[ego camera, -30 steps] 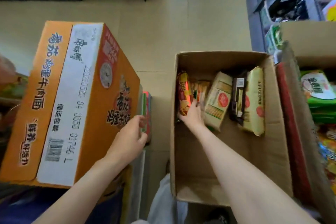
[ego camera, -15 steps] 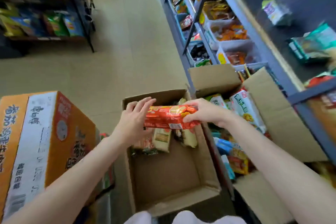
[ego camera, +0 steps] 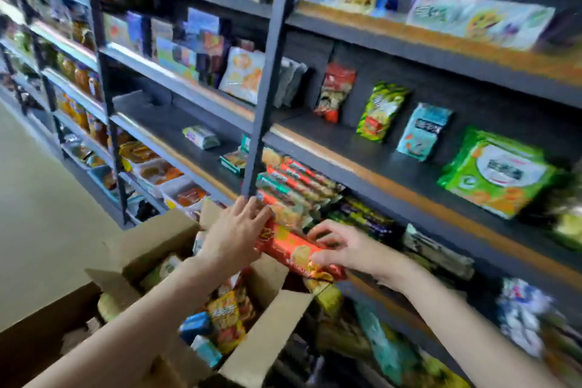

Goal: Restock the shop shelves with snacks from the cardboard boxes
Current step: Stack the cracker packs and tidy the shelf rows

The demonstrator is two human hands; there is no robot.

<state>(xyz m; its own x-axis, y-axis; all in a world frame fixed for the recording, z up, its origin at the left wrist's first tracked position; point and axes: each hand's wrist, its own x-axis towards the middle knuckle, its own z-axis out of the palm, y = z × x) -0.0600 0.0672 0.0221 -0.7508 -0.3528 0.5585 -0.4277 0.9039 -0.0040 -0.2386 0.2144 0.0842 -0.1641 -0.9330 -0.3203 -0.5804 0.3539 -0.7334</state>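
A long red biscuit pack hangs level in front of a low shelf. My right hand grips its right part, fingers curled over the top edge. My left hand lies on its left end with the fingers spread and fairly straight. Just behind the pack, a stack of similar red and green packs lies on that shelf. Below my arms stands an open cardboard box holding several mixed snack bags.
A dark metal shelf unit fills the right side, its upright post just above my left hand. The shelf above carries green and blue snack bags. Trays of packaged food sit low at the left. Beige floor lies to the left.
The view swung up from the boxes on the floor to the shelves. Both hands carried the red pack from above the box to the low shelf's front.
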